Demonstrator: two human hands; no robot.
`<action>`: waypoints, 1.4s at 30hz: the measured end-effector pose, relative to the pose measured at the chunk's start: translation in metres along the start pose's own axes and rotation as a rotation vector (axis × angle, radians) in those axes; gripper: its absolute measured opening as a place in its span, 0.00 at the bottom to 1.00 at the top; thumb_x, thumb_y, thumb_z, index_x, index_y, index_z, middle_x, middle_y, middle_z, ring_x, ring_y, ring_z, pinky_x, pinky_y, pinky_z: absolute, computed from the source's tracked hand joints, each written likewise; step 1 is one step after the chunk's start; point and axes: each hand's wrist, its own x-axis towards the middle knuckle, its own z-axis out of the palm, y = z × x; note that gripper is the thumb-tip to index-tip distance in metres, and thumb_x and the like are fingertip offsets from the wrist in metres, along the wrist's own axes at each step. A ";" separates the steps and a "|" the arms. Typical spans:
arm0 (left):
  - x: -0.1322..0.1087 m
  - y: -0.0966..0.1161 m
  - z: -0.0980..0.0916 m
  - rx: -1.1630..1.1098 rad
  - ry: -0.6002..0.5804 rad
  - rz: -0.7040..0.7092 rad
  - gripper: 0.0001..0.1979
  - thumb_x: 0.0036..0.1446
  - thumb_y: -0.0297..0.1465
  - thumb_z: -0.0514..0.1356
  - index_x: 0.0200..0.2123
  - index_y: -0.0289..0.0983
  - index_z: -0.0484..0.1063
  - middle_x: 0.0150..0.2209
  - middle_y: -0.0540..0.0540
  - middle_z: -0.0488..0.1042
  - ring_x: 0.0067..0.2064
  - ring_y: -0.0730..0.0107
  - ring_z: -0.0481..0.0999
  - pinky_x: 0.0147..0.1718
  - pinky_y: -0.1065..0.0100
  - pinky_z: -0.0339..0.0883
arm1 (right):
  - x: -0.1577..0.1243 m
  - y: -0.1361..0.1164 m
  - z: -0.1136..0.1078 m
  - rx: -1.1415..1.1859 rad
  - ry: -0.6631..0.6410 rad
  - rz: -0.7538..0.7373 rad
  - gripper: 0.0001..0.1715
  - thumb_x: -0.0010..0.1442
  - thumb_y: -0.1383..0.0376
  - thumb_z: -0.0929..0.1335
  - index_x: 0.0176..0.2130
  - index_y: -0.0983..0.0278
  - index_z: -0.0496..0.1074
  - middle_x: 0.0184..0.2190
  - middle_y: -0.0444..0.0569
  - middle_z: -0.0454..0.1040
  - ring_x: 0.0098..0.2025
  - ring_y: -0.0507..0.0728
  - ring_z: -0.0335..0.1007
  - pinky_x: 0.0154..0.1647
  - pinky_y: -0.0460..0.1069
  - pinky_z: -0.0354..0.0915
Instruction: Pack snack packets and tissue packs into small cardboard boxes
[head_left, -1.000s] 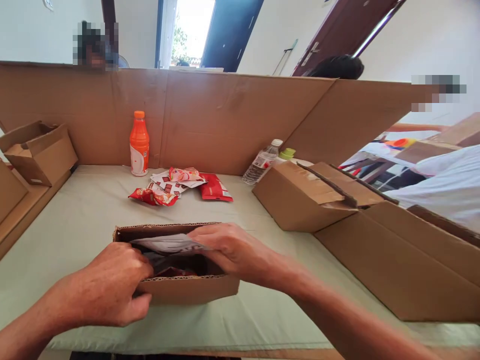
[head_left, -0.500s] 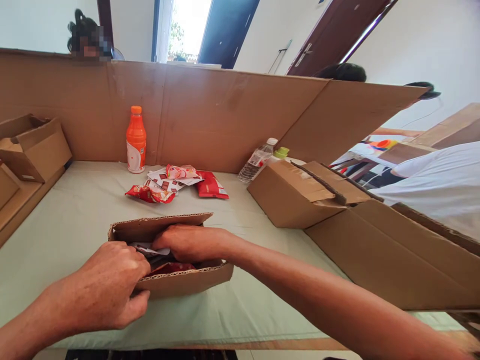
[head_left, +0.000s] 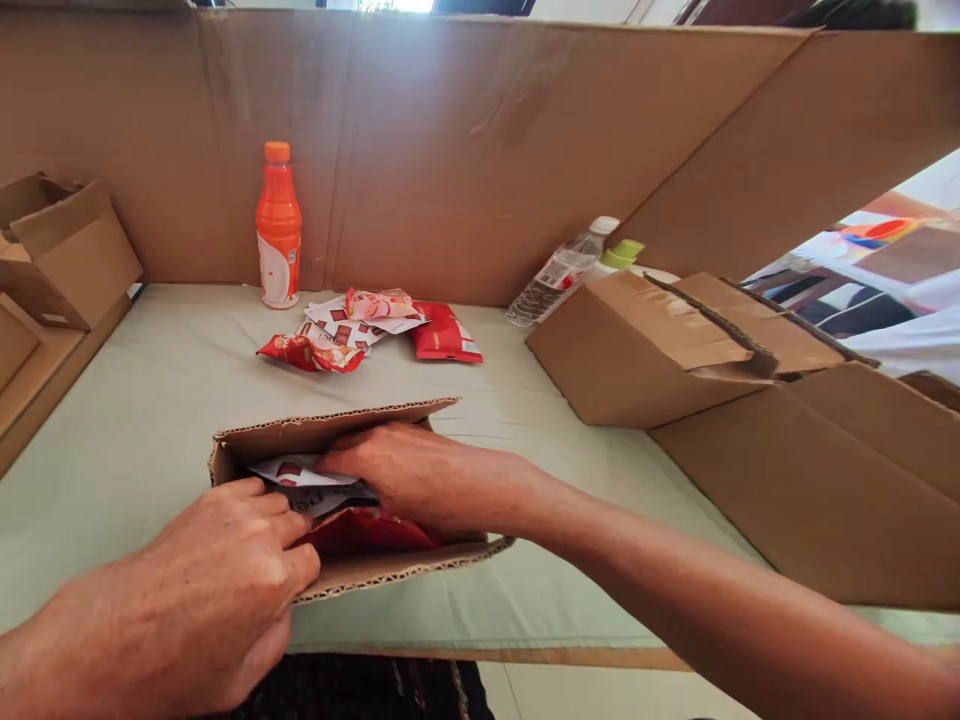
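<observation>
An open cardboard box (head_left: 397, 578) stands near the front edge of the table. My left hand (head_left: 217, 575) grips its near left edge, fingers curled over the rim and thumb outside. Down inside the box is my right hand (head_left: 412, 475), its fingertips closed at a white snack packet (head_left: 300, 470) with brown squares; part of those fingers is hidden. A red packet (head_left: 367, 532) lies in the box along the near wall. Behind the box lies a small pile: a red-and-white snack packet (head_left: 311, 353), a pink packet (head_left: 379, 304), a white packet (head_left: 341, 328) and a red packet (head_left: 448, 333).
An orange bottle (head_left: 278, 230) stands against the cardboard wall (head_left: 465, 150). A clear bottle (head_left: 562, 270) leans beside a green-capped container (head_left: 621, 254). Cardboard boxes stand at the right (head_left: 810, 490) and left (head_left: 82, 250). Pale green cloth (head_left: 172, 390) covers the table.
The view has tilted downward and closer. My right hand stays inside the box, and more of the white and red packets shows there. My left hand keeps its grip on the rim.
</observation>
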 end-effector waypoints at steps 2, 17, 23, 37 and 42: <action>0.003 -0.001 -0.001 0.022 -0.019 0.020 0.10 0.54 0.25 0.59 0.37 0.42 0.78 0.42 0.44 0.81 0.50 0.54 0.79 0.56 0.53 0.70 | 0.006 0.004 0.003 -0.004 -0.040 0.028 0.16 0.65 0.73 0.65 0.47 0.64 0.79 0.46 0.54 0.82 0.43 0.59 0.78 0.37 0.47 0.63; 0.007 -0.007 -0.004 0.075 0.196 0.058 0.08 0.60 0.29 0.57 0.36 0.40 0.76 0.38 0.43 0.80 0.39 0.59 0.78 0.42 0.58 0.72 | 0.039 0.013 -0.002 -0.086 -0.251 -0.042 0.24 0.58 0.74 0.66 0.52 0.63 0.79 0.43 0.53 0.83 0.37 0.57 0.75 0.31 0.47 0.59; -0.003 -0.009 -0.003 0.146 0.231 0.022 0.09 0.61 0.30 0.56 0.37 0.38 0.77 0.41 0.40 0.80 0.39 0.56 0.78 0.39 0.55 0.73 | 0.005 0.023 0.002 0.015 0.019 0.006 0.27 0.65 0.69 0.65 0.62 0.61 0.72 0.55 0.55 0.79 0.51 0.61 0.76 0.46 0.50 0.66; -0.008 -0.013 -0.001 0.170 0.261 -0.014 0.11 0.62 0.33 0.57 0.36 0.36 0.79 0.43 0.39 0.81 0.39 0.51 0.82 0.36 0.51 0.77 | 0.004 0.001 -0.005 -0.388 -0.079 0.247 0.24 0.68 0.57 0.64 0.45 0.72 0.81 0.42 0.67 0.82 0.44 0.68 0.79 0.38 0.53 0.64; -0.010 -0.014 0.001 0.199 0.268 -0.029 0.09 0.60 0.33 0.59 0.32 0.37 0.78 0.42 0.41 0.81 0.38 0.54 0.81 0.36 0.54 0.76 | 0.004 -0.001 -0.003 -0.430 -0.060 0.221 0.20 0.67 0.61 0.65 0.43 0.71 0.82 0.41 0.65 0.82 0.43 0.67 0.79 0.36 0.52 0.62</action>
